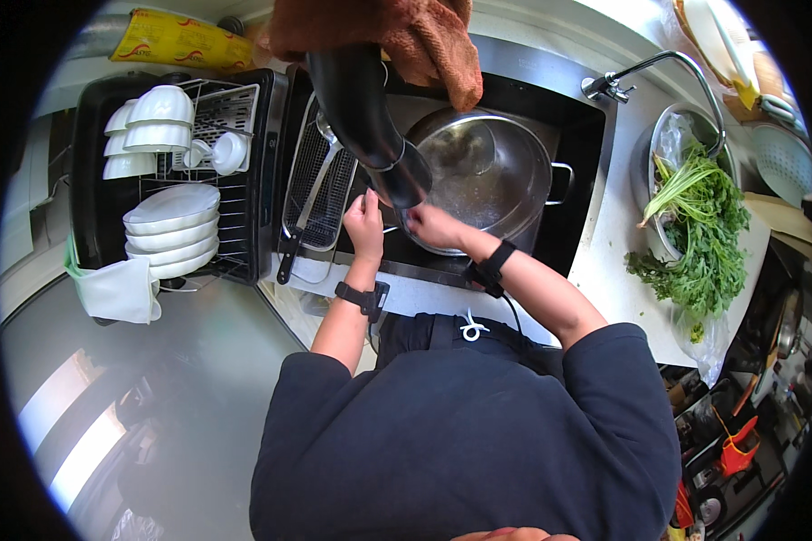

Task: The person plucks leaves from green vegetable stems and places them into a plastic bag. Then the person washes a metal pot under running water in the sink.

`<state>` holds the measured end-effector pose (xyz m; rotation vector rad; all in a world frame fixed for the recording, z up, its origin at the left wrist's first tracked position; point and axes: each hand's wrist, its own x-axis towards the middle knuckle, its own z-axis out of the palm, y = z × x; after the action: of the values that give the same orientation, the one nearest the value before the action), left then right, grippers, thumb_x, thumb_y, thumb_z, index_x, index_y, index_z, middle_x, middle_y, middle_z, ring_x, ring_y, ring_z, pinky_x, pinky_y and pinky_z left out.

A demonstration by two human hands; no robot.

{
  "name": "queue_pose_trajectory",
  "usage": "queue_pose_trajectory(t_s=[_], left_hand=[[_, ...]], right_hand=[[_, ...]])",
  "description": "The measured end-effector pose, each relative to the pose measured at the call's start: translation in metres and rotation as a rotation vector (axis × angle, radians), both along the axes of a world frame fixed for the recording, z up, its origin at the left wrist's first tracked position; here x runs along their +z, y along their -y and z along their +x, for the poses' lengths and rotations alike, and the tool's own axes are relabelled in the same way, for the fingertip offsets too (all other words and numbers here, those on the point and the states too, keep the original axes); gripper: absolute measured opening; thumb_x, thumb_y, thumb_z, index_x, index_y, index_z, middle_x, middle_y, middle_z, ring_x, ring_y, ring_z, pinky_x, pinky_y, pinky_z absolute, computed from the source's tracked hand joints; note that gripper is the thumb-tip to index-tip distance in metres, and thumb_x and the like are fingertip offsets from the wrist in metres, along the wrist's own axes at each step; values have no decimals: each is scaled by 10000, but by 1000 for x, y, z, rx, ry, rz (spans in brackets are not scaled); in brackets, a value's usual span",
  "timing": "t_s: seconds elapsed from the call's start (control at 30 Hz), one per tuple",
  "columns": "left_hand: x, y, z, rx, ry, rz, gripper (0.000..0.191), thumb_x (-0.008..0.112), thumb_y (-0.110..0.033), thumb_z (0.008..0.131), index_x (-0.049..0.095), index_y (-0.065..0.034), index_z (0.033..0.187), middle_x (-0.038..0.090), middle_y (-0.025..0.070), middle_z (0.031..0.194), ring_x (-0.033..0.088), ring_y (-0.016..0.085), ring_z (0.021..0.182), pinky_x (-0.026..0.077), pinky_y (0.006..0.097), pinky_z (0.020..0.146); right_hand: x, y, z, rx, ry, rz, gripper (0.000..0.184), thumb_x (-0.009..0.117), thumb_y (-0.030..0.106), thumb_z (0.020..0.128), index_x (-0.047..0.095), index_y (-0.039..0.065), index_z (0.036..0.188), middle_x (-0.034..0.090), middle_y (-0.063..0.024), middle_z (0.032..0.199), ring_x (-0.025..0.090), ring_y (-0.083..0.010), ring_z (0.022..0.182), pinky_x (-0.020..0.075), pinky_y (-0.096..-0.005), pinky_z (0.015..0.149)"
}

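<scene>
My left hand is curled with the thumb raised, left of the mouth of a black faucet. Close by on the right, my right hand has its fingers bent inward over the near-left rim of a large stainless steel pot. The faucet's end partly covers the gap between my hands, so I cannot tell what either one holds. The pot stands in a black sink and has a wet, shiny inside. Left of my left hand, a long metal utensil with a black riveted handle lies across a wire mesh basket.
A brown towel hangs over the faucet. White bowls and stacked plates fill a black dish rack on the left. Leafy greens overflow a metal basin at right, below a thin chrome tap.
</scene>
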<state>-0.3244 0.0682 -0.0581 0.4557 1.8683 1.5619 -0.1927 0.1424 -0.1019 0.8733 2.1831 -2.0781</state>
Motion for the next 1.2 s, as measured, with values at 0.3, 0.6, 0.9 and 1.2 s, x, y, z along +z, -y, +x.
queue_pose_trajectory(t_s=[0.3, 0.6, 0.9, 1.2], left_hand=[[-3, -7, 4, 10, -101, -60, 375, 533, -206, 890, 469, 12, 591, 399, -48, 540, 334, 41, 552, 298, 237, 477], [7, -20, -1, 107, -53, -52, 427, 548, -227, 885, 418, -14, 538, 337, -60, 528, 281, 42, 531, 249, 247, 458], [19, -21, -9, 135, -63, -61, 420, 554, -221, 881, 421, -11, 542, 327, -57, 521, 275, 40, 527, 244, 246, 448], [42, -24, 15, -12, -438, 0, 272, 491, -53, 823, 369, 0, 586, 338, -10, 516, 320, 49, 521, 271, 261, 444]], right_hand=[[12, -20, 44, 749, 547, 350, 552, 488, 204, 823, 278, 9, 1294, 524, -270, 1110, 516, -393, 1036, 438, -445, 837], [25, -24, 65, 574, 600, 646, 416, 422, 104, 820, 403, 72, 1234, 523, -245, 1105, 531, -354, 1029, 461, -435, 806], [11, -9, 50, 355, 216, 318, 489, 499, 67, 788, 418, 161, 1262, 484, -161, 1209, 492, -362, 1073, 392, -376, 929], [-81, -69, 62, 294, 979, 1168, 504, 341, 234, 875, 294, 120, 1364, 90, -125, 1465, 118, -349, 1331, 105, -494, 1056]])
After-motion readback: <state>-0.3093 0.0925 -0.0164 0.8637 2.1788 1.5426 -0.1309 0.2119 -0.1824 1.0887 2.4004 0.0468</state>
